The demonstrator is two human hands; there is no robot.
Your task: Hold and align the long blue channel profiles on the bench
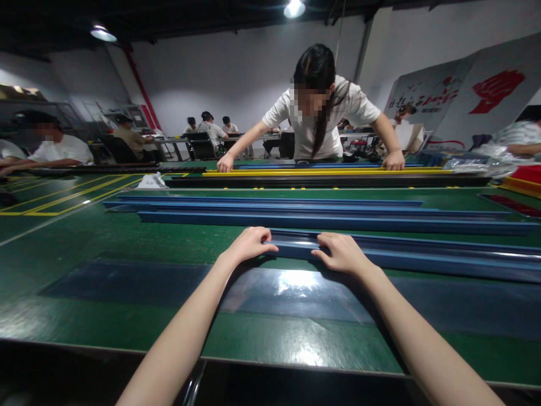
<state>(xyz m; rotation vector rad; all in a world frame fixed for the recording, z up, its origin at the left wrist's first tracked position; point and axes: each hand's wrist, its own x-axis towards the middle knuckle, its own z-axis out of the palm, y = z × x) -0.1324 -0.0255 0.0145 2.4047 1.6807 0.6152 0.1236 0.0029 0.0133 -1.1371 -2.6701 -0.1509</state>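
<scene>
A long blue channel strip [406,256] lies on the green table in front of me and runs off toward the right edge. My left hand [253,243] grips its left end, thumb on the near side and fingers curled over the top. A short way to the right, my right hand [338,252] holds the same strip in a like grip. Nearer to me a clear plastic sheet [270,287] lies flat, shining under the light. Just beyond my hands rest more blue channel strips [338,221], parallel to mine.
Across the green table [97,237] a co-worker [315,118] leans over with both hands on a yellow strip [296,172]. A black strip [321,181] lies before it. A white object [152,181] sits at left, a red bin [524,176] at far right. Other people sit behind.
</scene>
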